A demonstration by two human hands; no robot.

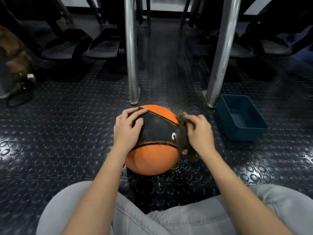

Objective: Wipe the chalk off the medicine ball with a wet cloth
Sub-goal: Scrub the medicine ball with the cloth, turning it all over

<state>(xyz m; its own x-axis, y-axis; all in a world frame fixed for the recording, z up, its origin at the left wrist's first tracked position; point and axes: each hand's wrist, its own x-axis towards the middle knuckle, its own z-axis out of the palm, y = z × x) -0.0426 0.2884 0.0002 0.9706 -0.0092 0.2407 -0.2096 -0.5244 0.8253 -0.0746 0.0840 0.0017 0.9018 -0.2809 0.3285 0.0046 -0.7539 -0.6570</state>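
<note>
Count: 1 medicine ball (157, 156), 1 cloth (183, 141), 2 hands, 1 tub (243, 134), 2 metal legs (131, 56) (221, 56).
Ball position: on the studded dark rubber floor (67, 133), right in front of the person's knees in grey trousers (169, 223), near the feet of the 2 legs.
Ball look: orange above and below, with 1 wide black band across the middle, edged by dark seams; a pale dusty line runs along the lower seam; the surface is grainy.
Left hand (128, 128): rests on the upper left of the ball, fingers spread and a little bent, tips on the black band.
Right hand (199, 133): fingers bunched, pinching the cloth and holding it against the ball's right side.
Cloth: brown, crumpled, blurred; it hangs from the top of the band down to the lower seam.
Tub: teal, rectangular, on the floor to the right of the ball, apart from it; whether it holds water cannot be told.
Floor: glistens with small droplets around the ball.
Hidden: a white mark (173, 136) on the band is half covered by the cloth and cannot be read.
Cut off: both legs run out of the top edge.
Hard to make out: a brown shape (13, 55) at the left edge; dark machine pedals (103, 46) behind.
</note>
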